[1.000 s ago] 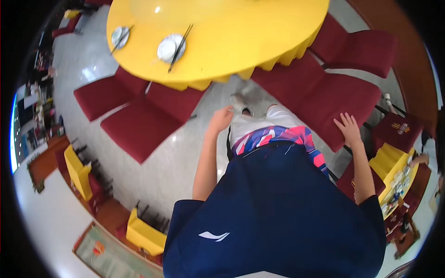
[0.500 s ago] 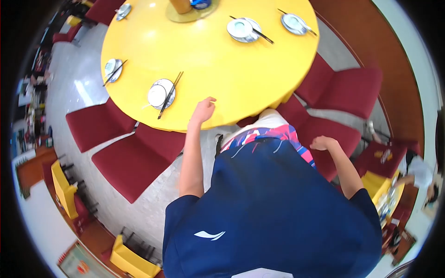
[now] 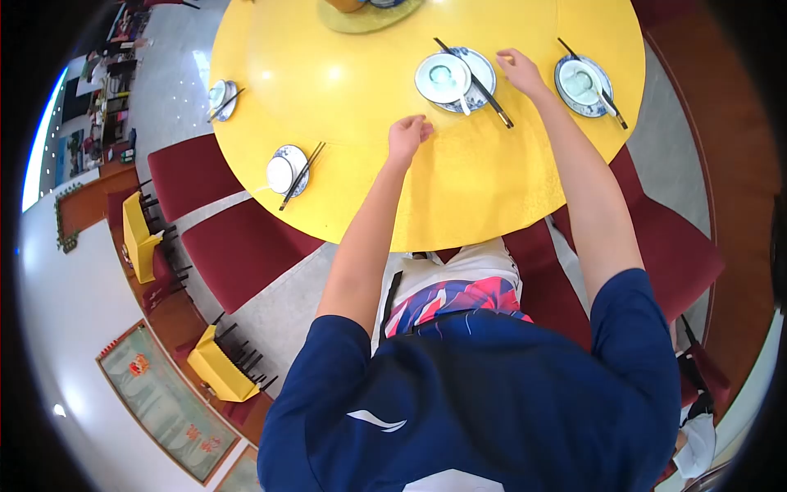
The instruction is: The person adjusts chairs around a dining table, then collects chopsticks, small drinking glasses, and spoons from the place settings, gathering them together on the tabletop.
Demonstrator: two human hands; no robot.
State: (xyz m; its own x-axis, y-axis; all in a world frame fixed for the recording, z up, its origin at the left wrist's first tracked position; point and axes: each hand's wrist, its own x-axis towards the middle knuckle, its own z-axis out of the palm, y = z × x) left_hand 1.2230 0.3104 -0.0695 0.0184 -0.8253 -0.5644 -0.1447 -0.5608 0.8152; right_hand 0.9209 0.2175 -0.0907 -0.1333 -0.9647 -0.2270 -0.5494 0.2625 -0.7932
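Note:
Both my hands reach over a round table with a yellow cloth (image 3: pixel 344 123). My left hand (image 3: pixel 408 138) hovers front left of a white bowl (image 3: pixel 434 74), empty, its fingers loosely bent and apart. My right hand (image 3: pixel 521 72) is just right of the blue-patterned plate (image 3: pixel 484 66) beside that bowl, fingers loosely bent, holding nothing. Black chopsticks (image 3: pixel 496 107) lie slanted across the plate, and a white spoon (image 3: pixel 465 107) rests near the bowl. Whether my right fingertips touch the plate's rim, I cannot tell.
More settings surround the table: a bowl on a plate (image 3: pixel 580 82) to the right, a bowl (image 3: pixel 280 174) at front left, another setting (image 3: pixel 220 97) farther left. A round stand (image 3: pixel 369 18) is at the back. Dark red chairs (image 3: pixel 238 254) flank me.
Both hands have moved forward over the table, the right one up from beside my body to the plate. My view has shifted, bringing the middle setting nearer.

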